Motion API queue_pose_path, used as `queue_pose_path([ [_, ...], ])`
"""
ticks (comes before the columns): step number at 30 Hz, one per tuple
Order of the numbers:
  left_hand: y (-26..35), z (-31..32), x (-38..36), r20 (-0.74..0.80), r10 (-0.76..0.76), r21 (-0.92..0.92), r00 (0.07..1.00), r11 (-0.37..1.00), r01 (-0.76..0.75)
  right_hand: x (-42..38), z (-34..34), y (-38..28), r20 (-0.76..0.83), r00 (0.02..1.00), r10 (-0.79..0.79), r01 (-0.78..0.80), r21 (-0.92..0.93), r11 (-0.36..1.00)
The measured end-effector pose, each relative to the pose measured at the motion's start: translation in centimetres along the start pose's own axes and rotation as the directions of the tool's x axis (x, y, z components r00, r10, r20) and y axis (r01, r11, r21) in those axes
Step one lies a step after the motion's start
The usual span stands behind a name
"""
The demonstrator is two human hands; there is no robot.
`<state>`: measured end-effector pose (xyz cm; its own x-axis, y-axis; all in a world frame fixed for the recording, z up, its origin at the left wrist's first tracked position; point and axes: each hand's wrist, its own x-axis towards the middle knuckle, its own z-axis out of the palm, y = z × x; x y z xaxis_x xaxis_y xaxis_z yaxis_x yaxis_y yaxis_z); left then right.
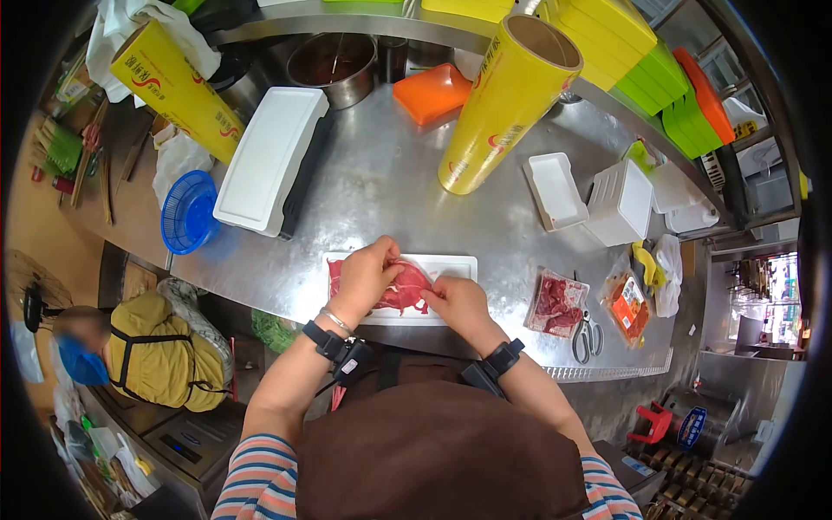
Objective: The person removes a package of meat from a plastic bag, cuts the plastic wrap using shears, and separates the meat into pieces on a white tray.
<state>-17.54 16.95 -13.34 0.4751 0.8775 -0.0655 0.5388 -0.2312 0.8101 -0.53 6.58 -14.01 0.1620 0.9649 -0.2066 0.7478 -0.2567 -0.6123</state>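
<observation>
A white foam tray [451, 264] lies on the steel counter just in front of me, with slices of raw red meat [406, 290] on it. My left hand [368, 273] rests on the left part of the meat, fingers curled onto it. Pinching the meat's right edge is my right hand [457, 297]. Both wrists wear black bands.
Two yellow cling-film rolls [507, 100] [178, 87] lie on the counter, with a white foam lid [270, 156], blue basket [188, 212], empty white trays [555, 189], wrapped meat packs [557, 303] [628, 305] and scissors [588, 338]. A person in yellow [160, 351] stands at left.
</observation>
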Motion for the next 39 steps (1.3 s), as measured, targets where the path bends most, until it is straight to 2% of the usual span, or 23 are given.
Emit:
queue_pose_path([
  [2, -0.1, -0.7, 0.2, 0.031, 0.034, 0.007, 0.999, 0.999, -0.035, -0.1, -0.1, -0.4, 0.062, 0.998, 0.005, -0.006, 0.018, 1.000],
  [7, -1.3, -0.7, 0.5, 0.049, 0.093, 0.028, 0.994, 0.995, -0.095, 0.2, 0.0, 0.1, 0.024, 0.997, 0.073, -0.075, 0.069, 0.995],
  [10, -1.0, -0.5, 0.2, 0.031, 0.114, 0.004, 0.993, 0.993, -0.114, 0.5, -0.2, 0.5, -0.012, 0.998, 0.060, -0.059, 0.106, 0.993],
  [12, -0.8, -0.5, 0.3, 0.030, 0.151, 0.037, 0.988, 0.988, -0.152, 0.8, -0.3, 0.8, -0.016, 0.998, 0.068, -0.066, 0.089, 0.994],
  [16, -0.4, -0.1, 0.6, 0.034, 0.120, 0.015, 0.992, 0.993, -0.120, 0.9, -0.4, 1.7, -0.038, 0.997, 0.074, -0.072, 0.047, 0.996],
  [18, -0.4, 0.3, 0.7, 0.029, 0.182, 0.096, 0.983, 0.978, -0.184, 0.9, -0.5, 1.7, -0.045, 0.996, 0.075, -0.072, 0.056, 0.996],
  [22, -0.3, 0.8, 0.6, 0.000, 0.207, 0.153, 0.978, 0.967, -0.204, 1.1, -1.0, 1.3, -0.102, 0.992, 0.078, -0.073, 0.044, 0.996],
  [24, 0.0, 0.6, 0.6, 0.003, 0.122, 0.130, 0.993, 0.984, -0.121, 1.3, -1.1, 1.2, -0.131, 0.989, 0.062, -0.061, 0.011, 0.998],
  [31, 0.3, 0.8, 0.5, -0.021, 0.158, 0.158, 0.987, 0.976, -0.152, 1.9, -1.5, 2.4, -0.205, 0.978, -0.023, 0.002, -0.101, 0.995],
  [34, 0.2, 0.7, 0.4, 0.035, 0.116, 0.199, 0.993, 0.973, -0.121, 2.2, -2.4, 2.2, -0.152, 0.988, 0.030, -0.042, -0.074, 0.996],
  [39, -0.1, 0.6, 0.5, 0.046, 0.095, 0.263, 0.994, 0.959, -0.104, 2.4, -2.6, 2.6, -0.188, 0.982, 0.027, -0.029, -0.008, 1.000],
])
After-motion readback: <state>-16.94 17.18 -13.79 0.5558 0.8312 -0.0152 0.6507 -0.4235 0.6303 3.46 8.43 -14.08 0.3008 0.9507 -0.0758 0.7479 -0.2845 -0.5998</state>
